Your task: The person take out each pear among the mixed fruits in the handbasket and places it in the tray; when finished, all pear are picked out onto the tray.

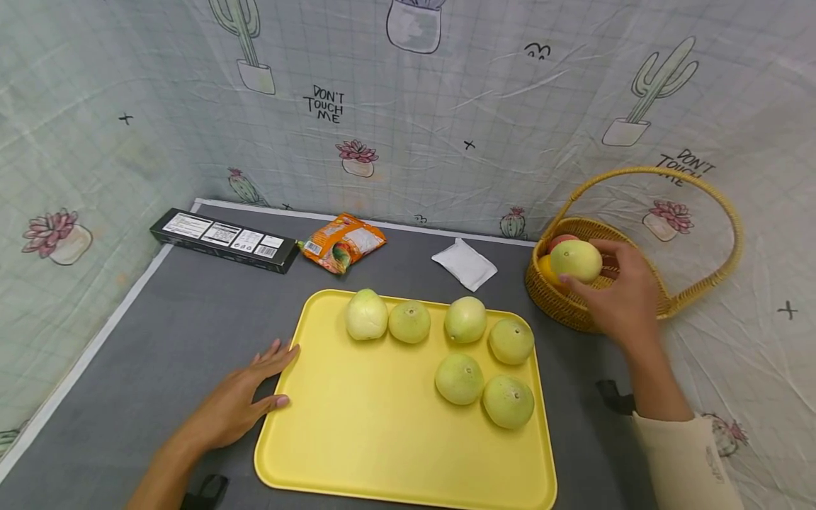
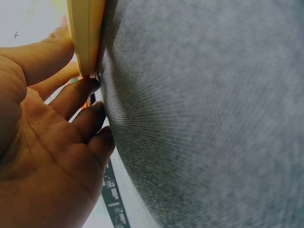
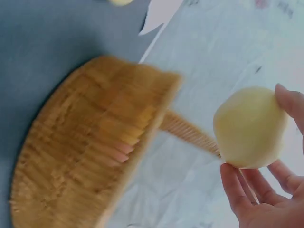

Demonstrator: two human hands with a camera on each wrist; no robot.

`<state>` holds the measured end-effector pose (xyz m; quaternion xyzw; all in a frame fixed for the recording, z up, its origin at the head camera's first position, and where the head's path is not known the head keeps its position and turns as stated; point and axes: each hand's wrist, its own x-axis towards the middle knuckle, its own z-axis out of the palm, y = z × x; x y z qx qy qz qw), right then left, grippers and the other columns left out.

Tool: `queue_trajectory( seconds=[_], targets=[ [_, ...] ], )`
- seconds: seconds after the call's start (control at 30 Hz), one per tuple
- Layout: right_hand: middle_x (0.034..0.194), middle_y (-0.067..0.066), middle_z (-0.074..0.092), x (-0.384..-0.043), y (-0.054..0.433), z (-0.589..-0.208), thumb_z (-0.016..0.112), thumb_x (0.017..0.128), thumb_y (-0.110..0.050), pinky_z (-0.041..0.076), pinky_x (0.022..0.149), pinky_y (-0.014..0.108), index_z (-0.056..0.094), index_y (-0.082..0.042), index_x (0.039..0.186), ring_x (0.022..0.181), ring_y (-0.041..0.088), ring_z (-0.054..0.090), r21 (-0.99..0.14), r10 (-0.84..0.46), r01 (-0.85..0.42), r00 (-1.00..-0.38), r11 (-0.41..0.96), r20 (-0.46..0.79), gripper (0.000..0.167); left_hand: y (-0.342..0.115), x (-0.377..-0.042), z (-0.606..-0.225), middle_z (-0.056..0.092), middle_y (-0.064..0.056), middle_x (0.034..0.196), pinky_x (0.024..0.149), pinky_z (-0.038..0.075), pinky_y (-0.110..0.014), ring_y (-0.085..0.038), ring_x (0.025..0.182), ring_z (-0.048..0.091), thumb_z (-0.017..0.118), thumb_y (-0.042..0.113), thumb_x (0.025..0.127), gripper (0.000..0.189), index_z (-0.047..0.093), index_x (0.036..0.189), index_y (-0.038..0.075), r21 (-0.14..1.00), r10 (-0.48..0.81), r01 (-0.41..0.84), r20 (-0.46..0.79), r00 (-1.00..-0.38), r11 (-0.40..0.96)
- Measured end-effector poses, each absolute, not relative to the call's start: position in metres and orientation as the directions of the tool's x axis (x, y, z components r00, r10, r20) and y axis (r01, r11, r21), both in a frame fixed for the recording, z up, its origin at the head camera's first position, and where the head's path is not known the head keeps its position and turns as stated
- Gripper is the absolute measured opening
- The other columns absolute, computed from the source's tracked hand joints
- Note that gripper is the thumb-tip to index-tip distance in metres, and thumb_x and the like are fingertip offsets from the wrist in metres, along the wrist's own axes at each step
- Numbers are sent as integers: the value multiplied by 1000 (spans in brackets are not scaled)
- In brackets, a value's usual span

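Observation:
My right hand holds a pale green melon over the wicker basket, thumb on one side and fingers on the other. The right wrist view shows this melon beside the basket's rim, pinched at its edges. Fingers spread, my left hand touches the left rim of the yellow tray. From the left wrist, the thumb and fingers lie against the tray's edge. Several similar melons sit in the tray's upper and right parts.
Inside the basket are a yellow fruit and a reddish one, partly hidden. Its tall handle arches to the right. Behind the tray lie a long black box, an orange snack packet and a white packet.

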<state>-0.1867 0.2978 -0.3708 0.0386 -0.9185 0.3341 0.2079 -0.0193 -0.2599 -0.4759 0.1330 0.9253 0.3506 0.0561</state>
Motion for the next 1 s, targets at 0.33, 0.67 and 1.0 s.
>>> queue_trajectory(
  seconds=[0.33,0.67,1.0],
  targets=[
    [132,14,70,-155,254,-360,100,72,-16,40,92,-1,65,-4,138,114,30,68,-565,-45,-386,-851,730,523,76,-259,-20,-474,42,-14,169,118,1,5,-27,162,28,81,29,92,81,45,164,17,660,279,200,-15,-960,724],
    [130,11,68,-130,216,-370,99,72,-14,47,94,1,64,-6,140,109,21,67,-540,-243,-548,-809,639,535,76,-258,-20,-473,41,-15,170,118,1,5,-40,160,30,81,25,92,82,44,164,16,665,283,197,-23,-959,720],
    [126,-2,62,-102,181,-382,98,75,-26,61,94,32,66,-23,137,111,10,62,-565,-361,-558,-828,608,430,69,-258,-19,-472,42,-14,169,119,1,4,-41,159,31,80,29,93,80,44,164,17,669,279,193,-22,-960,717]
  ],
)
